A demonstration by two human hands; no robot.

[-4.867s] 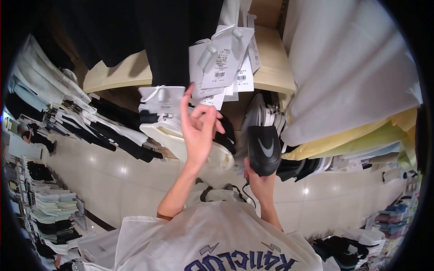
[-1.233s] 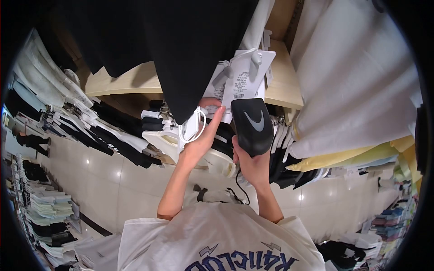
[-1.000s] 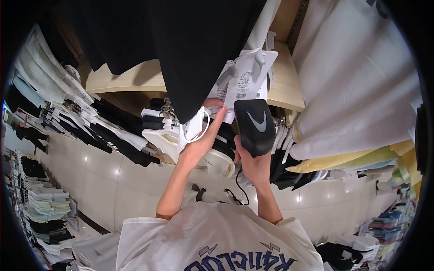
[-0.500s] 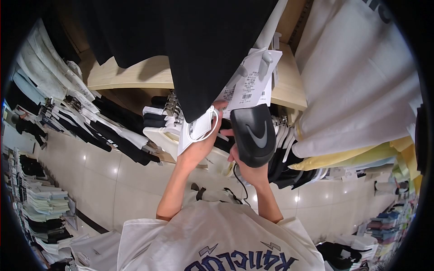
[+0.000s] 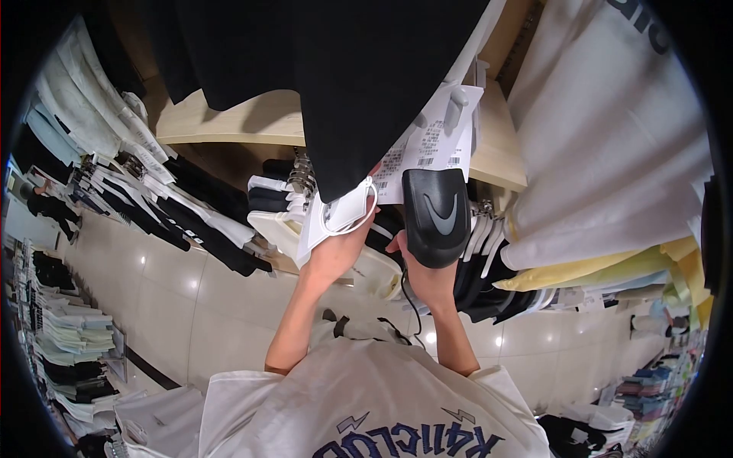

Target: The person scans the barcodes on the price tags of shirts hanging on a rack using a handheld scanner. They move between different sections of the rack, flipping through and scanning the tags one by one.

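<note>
My right hand (image 5: 430, 278) is wrapped round a black handheld scanner (image 5: 437, 217) with a grey curved mark, its cable hanging below. The scanner's front end lies against the lower edge of white printed tags (image 5: 437, 137) with barcodes and grey security pins. My left hand (image 5: 341, 248) is closed at the left side of those tags, its fingertips partly hidden behind a black garment (image 5: 359, 91) and a white tag (image 5: 345, 211) with a looped white cord. That tag lies over my left hand. Which tags the left fingers pinch is hard to make out.
A pale wooden shelf (image 5: 229, 122) runs behind the garments. Below it hang clothes on white hangers (image 5: 485, 237). White garments (image 5: 603, 137) and yellow ones (image 5: 580, 267) hang at the right. Folded clothes (image 5: 72, 328) are stacked at the far left. A person in black (image 5: 52, 210) stands further off.
Earlier my left hand was raised with fingers apart; now it is closed beside the tags. The scanner has come up against the tags, and the black garment now hangs lower over my left hand.
</note>
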